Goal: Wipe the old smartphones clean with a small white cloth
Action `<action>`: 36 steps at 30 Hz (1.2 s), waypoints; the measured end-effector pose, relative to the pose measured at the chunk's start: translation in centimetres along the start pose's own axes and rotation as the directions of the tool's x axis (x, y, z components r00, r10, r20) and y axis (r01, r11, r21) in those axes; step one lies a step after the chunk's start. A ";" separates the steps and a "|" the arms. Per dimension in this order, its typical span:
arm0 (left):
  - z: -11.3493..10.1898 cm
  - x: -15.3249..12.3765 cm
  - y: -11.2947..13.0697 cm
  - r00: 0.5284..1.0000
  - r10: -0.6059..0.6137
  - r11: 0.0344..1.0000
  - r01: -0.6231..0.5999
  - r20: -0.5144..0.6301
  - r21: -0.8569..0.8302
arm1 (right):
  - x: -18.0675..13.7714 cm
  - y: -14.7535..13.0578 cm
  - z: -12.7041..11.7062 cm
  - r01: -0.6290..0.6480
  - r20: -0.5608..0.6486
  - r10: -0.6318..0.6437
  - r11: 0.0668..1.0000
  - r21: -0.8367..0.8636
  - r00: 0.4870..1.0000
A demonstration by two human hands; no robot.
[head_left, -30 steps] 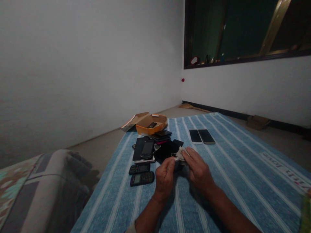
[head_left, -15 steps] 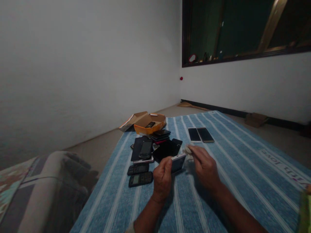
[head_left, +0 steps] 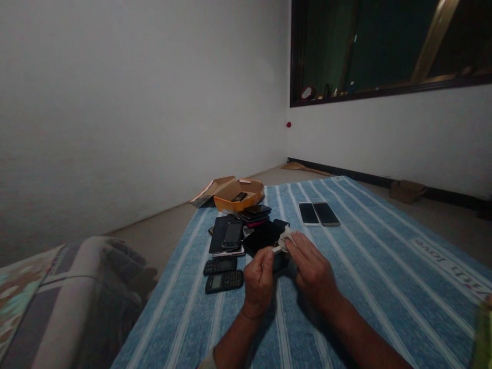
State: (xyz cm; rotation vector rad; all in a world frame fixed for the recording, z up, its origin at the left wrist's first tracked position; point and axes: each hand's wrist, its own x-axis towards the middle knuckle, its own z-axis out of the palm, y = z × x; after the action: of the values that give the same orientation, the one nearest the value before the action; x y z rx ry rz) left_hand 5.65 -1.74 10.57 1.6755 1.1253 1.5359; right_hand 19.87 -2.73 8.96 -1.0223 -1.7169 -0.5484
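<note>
Box: landmark of the scene, orange outside and brown within, its flap spread open; a small dark phone lies inside it.
Left hand: yours, well on the near side of the box and to its right, fingers and thumb closed on one end of the held phone.
Held phone: nearer you than the box and to its right, tilted above the striped cloth, with a pale edge uppermost; your hands hide part of it.
Right hand: yours, farther right of the box than the left, fingers pinching a white wad.
White wad: against the held phone's pale edge; whether it is paper or fabric you cannot tell.
Stack of phones: just beside the box, on its near side.
Black flat object: nearer you than the stack, partly behind your hands as seen from the box's near side.
Keypad phones: two, side by side, well on the near side of the box.
Screen phones: two, face up, edges together, well to the right of the box.
</note>
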 end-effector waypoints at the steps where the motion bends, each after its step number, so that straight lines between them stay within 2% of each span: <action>1: 0.0 0.0 0.0 1.000 -0.002 1.000 0.002 -0.003 0.005 | 0.0 0.3 -0.1 -0.009 -0.004 0.009 1.000 -0.013 1.000; 4: 0.0 0.0 0.0 1.000 0.007 1.000 -0.007 -0.005 0.009 | -0.1 0.5 -0.1 -0.024 0.001 0.024 0.999 -0.032 1.000; 11: 0.1 0.0 0.0 1.000 0.010 1.000 -0.010 -0.014 -0.019 | 0.0 -2.0 0.1 0.029 0.040 -0.029 1.000 -0.007 0.999; 17: 0.5 -0.4 0.2 0.998 0.053 0.998 -0.052 0.020 -0.017 | 0.3 -0.9 -0.5 -0.031 0.015 0.032 0.999 -0.042 0.999; 24: 0.3 -0.3 -0.1 0.999 0.038 0.999 -0.038 -0.001 -0.031 | 0.1 -2.0 0.0 0.049 0.038 -0.048 0.998 -0.039 0.998; 31: 0.2 -0.1 -0.2 1.000 0.019 1.000 -0.019 -0.009 0.004 | -0.1 0.6 -0.3 -0.057 0.032 0.058 0.998 -0.024 0.998; 36: 0.2 -0.1 0.0 1.000 0.014 1.000 -0.014 -0.014 -0.012 | -0.1 -0.8 0.0 -0.013 0.019 0.012 1.000 0.022 1.000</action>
State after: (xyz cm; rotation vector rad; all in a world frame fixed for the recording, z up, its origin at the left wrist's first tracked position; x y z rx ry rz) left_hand 5.87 -1.82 10.45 1.6703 1.1118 1.5620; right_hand 19.24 -3.24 8.95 -1.0245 -1.7290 -0.5117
